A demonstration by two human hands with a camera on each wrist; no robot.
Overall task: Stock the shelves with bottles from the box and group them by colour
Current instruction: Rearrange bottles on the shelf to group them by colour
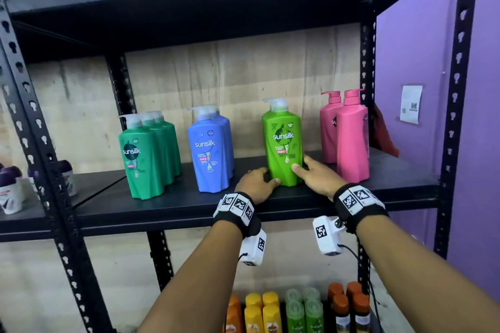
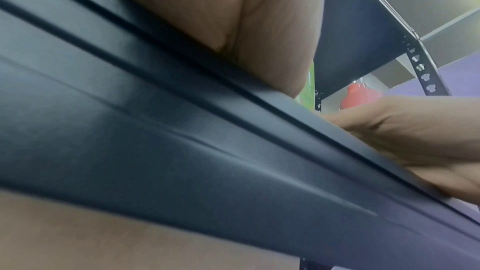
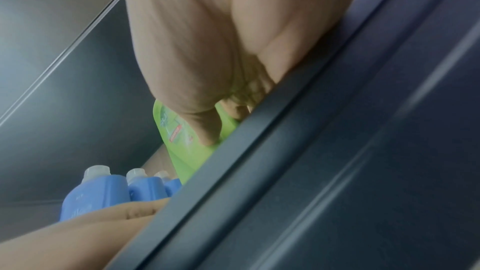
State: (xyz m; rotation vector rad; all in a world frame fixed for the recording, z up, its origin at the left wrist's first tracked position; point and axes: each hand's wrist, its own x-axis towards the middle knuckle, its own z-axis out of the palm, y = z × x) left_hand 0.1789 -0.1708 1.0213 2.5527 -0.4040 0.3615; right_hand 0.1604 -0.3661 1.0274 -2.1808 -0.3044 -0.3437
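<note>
**Hands square up the lime-green bottle**

Head view: the lime-green bottle (image 1: 282,143) stood upright on the shelf (image 1: 189,205) between the blue bottles (image 1: 209,149) and the pink bottles (image 1: 349,135), keeping colours apart. The left hand (image 1: 257,184) and right hand (image 1: 318,176) clasped its base, probably to align it.

Left wrist: mostly shelf edge; grip unreadable.

Right wrist: a thumb (image 3: 205,128) pressed on the label.
</note>
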